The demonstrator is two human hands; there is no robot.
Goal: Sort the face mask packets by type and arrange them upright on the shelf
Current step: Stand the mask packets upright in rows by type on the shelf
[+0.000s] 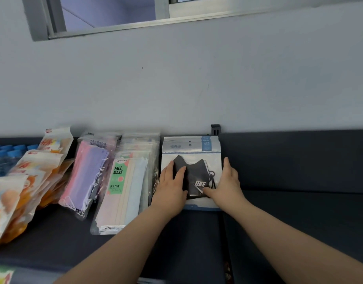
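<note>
Most of the sorting looks done: orange printed packets [33, 177], pink-and-purple packets [86, 167] and pastel "FACE MASK" packets [123, 181] lean in separate rows at the left of the dark shelf [289, 160]. The black mask packets [182, 146] stand at the right end of that line, against the far wall. The left hand [170, 189] presses flat on their front, the right hand [227, 181] braces their right edge with straight fingers, thumb on the front, seemingly just squaring them; the left rows still slump
</note>
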